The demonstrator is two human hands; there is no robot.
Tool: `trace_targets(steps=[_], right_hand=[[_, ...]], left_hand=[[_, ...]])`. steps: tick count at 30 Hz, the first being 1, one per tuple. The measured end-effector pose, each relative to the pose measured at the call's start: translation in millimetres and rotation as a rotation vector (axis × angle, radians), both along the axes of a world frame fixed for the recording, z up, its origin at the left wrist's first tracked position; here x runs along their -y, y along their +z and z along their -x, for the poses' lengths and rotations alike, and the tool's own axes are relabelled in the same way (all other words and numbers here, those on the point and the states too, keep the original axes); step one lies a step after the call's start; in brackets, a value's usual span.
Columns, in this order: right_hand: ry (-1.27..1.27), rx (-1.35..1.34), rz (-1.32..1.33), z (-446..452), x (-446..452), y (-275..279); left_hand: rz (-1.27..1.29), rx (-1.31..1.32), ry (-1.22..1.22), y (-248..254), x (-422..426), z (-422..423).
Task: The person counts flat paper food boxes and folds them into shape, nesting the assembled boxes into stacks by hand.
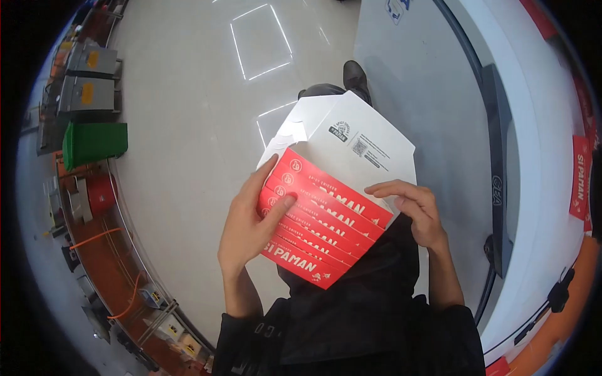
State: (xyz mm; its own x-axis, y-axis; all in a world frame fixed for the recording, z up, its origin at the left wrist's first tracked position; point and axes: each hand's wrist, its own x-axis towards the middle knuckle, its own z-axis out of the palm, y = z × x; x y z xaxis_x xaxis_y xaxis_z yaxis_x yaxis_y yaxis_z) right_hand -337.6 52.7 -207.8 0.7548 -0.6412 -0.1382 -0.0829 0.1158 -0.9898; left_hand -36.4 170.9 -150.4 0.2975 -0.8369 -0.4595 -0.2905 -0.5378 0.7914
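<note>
A fanned stack of flat red and white paper food boxes (307, 229) printed "SI PAMAN" lies tilted over my lap. My left hand (254, 216) grips its left side, with the thumb on the red faces and the other fingers mostly hidden behind the edge. White flaps (370, 141) with dark print and a QR code spread out beyond the red part. At the stack's upper right corner is my right hand (414, 210), fingers bent and a little apart. Its fingertips touch or nearly touch the edge; I cannot tell if they press on it.
Close on my right stands a large white and grey unit (426, 69) with a dark rail. Along the left run an orange-brown counter (97, 250), a green bin (94, 144) and metal equipment (91, 94). Shiny tiled floor (182, 125) lies between.
</note>
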Motion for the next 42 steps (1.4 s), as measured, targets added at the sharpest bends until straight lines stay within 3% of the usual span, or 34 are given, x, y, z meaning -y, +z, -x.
trace_targets(steps=[2, 7, 8, 12, 14, 17, 26, 35, 42], right_hand=[[0.045, 0.041, -0.07, -14.0, 8.7, 7.3], [0.285, 0.104, -0.084, -53.8, 9.7, 57.2], [0.228, 0.127, -0.001, -51.9, 8.3, 65.0], [-0.065, 0.091, 0.457, -51.3, 0.8, 87.6], [-0.035, -0.036, 0.78, -69.7, 12.2, 104.0], [0.139, -0.157, 0.966, -85.3, 7.7, 90.2], [-0.007, -0.102, 0.929, -116.7, -13.1, 68.3], [-0.104, -0.034, 0.906, -129.9, -14.6, 62.2], [-0.045, 0.03, 0.762, -138.9, 5.8, 25.1]], left_hand=[[-0.15, -0.184, 0.032, 13.6, 1.4, 0.2], [0.238, 0.197, -0.312, 42.1, -19.3, 15.8], [0.316, 0.3, -0.397, 48.5, -24.1, 17.8], [0.418, 0.279, -0.518, 52.9, -37.3, 18.7], [0.476, 0.243, -0.5, 44.5, -41.0, 11.1], [0.563, 0.176, -0.431, 26.8, -44.0, -4.3], [0.774, -0.017, -0.241, -37.9, -62.5, -28.8], [0.798, 0.003, -0.237, -39.6, -61.7, -28.3], [0.606, 0.059, -0.208, -28.3, -52.7, -26.1]])
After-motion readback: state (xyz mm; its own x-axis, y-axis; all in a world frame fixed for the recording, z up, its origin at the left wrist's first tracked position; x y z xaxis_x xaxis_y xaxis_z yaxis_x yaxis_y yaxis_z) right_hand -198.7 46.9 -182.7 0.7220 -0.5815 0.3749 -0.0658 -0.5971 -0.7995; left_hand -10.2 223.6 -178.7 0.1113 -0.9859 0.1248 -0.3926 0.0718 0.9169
